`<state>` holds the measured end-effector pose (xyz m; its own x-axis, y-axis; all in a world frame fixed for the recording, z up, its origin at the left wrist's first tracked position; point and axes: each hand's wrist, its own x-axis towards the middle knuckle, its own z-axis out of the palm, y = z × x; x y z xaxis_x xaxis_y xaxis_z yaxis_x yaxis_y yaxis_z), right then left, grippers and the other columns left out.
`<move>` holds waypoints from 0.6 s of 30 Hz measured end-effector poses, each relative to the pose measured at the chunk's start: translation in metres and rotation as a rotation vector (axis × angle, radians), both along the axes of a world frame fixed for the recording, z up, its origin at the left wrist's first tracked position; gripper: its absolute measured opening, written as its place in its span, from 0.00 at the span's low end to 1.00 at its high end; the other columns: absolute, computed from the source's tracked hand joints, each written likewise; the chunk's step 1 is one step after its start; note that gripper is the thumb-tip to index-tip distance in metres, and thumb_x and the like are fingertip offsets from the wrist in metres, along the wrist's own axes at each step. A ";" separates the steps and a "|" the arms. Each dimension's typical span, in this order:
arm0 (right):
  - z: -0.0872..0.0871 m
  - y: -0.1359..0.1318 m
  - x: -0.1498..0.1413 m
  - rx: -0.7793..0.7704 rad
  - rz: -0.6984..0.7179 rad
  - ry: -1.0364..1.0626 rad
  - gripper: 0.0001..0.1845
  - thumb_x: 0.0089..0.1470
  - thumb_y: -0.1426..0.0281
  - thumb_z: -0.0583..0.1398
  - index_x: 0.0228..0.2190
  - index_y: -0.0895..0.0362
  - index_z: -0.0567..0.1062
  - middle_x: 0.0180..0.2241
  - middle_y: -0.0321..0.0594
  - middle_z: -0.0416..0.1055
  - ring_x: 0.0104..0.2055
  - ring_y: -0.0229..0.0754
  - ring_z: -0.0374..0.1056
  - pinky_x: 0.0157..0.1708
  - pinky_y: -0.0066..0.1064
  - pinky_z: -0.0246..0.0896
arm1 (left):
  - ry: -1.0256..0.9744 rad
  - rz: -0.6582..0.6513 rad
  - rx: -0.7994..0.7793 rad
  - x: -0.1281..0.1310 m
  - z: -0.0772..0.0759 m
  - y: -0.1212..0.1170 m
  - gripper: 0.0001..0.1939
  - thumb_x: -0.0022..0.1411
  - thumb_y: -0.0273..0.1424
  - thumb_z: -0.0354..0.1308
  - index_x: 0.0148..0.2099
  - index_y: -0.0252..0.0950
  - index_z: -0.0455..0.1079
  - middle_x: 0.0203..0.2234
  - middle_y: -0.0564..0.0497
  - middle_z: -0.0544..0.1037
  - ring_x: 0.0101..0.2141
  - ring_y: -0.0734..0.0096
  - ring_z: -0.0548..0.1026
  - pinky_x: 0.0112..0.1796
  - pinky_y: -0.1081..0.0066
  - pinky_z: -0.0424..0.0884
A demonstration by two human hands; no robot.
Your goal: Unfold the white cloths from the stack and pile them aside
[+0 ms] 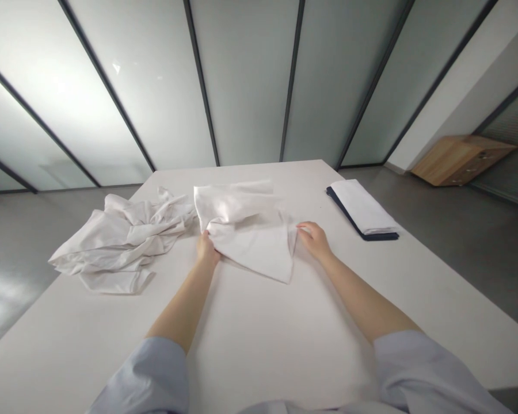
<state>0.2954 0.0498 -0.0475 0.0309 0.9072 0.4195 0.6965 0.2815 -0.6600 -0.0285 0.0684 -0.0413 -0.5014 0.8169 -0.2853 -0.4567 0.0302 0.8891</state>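
Observation:
A white cloth (259, 247), partly folded over and wrinkled near its left side, lies in front of me on the white table. My left hand (207, 248) is closed on its left edge, with the fingertips hidden under the fabric. At the opposite edge, my right hand (314, 238) pinches the cloth's right side between thumb and fingers. One corner of the fabric hangs toward me between the two hands.
A crumpled heap of white cloth (125, 241) lies at the left, partly over the table edge. To the right, a folded white cloth (365, 207) rests on a folded dark blue cloth (380, 236). The white table (259, 333) stands before frosted glass panels; a wooden cabinet (457, 161) is beyond, at right.

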 end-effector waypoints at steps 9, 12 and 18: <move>0.013 -0.020 -0.040 -0.298 0.257 -0.683 0.29 0.62 0.57 0.51 0.61 0.54 0.65 0.66 0.47 0.52 0.68 0.54 0.47 0.63 0.48 0.44 | 0.886 -0.036 0.262 -0.002 -0.011 -0.012 0.34 0.56 0.21 0.48 0.66 0.34 0.56 0.57 0.41 0.70 0.58 0.64 0.67 0.60 0.60 0.60; 0.023 -0.024 -0.043 -0.349 0.191 -0.712 0.28 0.62 0.57 0.51 0.60 0.54 0.65 0.66 0.45 0.53 0.67 0.54 0.50 0.63 0.51 0.43 | 1.004 -0.012 0.225 -0.011 -0.008 -0.011 0.23 0.54 0.20 0.46 0.49 0.34 0.74 0.49 0.43 0.77 0.53 0.62 0.72 0.58 0.61 0.63; 0.027 -0.024 -0.042 -0.461 0.017 -0.739 0.31 0.63 0.59 0.48 0.62 0.62 0.60 0.67 0.53 0.50 0.67 0.54 0.48 0.63 0.52 0.41 | 1.054 0.014 0.059 -0.011 -0.008 -0.008 0.23 0.58 0.24 0.45 0.53 0.32 0.72 0.48 0.42 0.78 0.52 0.57 0.73 0.55 0.58 0.66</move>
<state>0.2538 0.0254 -0.0203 -0.1191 0.9895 -0.0824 0.9895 0.1115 -0.0917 -0.0392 0.0600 -0.0491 -0.4823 0.8073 0.3400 0.5478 -0.0249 0.8362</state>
